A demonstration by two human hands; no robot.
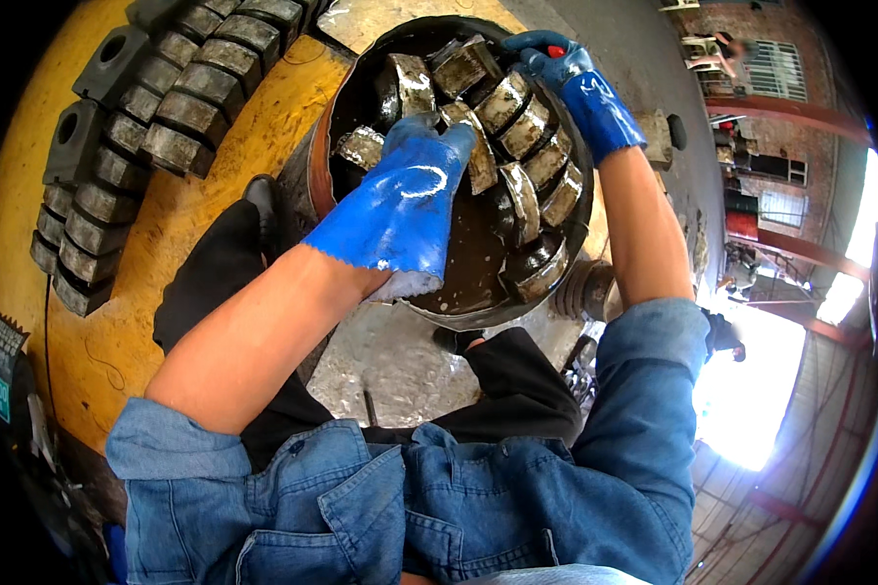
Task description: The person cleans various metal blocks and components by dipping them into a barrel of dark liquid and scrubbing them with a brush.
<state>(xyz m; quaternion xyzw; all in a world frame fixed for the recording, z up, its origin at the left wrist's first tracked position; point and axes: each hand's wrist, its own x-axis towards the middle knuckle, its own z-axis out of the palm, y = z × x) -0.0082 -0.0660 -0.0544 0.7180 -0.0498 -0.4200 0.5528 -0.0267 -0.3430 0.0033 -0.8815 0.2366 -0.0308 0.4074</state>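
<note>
A round, dark-walled metal tub [324,161] stands in front of me, with dark liquid in it. Several thick, curved metal blocks [527,203] lie inside, wet and shiny. My left hand [424,161], in a long blue rubber glove, reaches down among them. Its fingers close at a metal block [472,161] beside the thumb; the fingertips are partly hidden. At the tub's far right rim is my right hand [561,73], also gloved in blue, its fingers curled. A small red thing [556,52] shows between those fingers; its kind cannot be made out.
On the yellow, stained surface [249,122] at left stand rows of similar metal blocks [190,122]. Grey blocks with round holes [76,136] sit beside them. A ribbed round metal part [587,291] is right of the tub. My legs straddle a metal-coloured floor patch [419,375].
</note>
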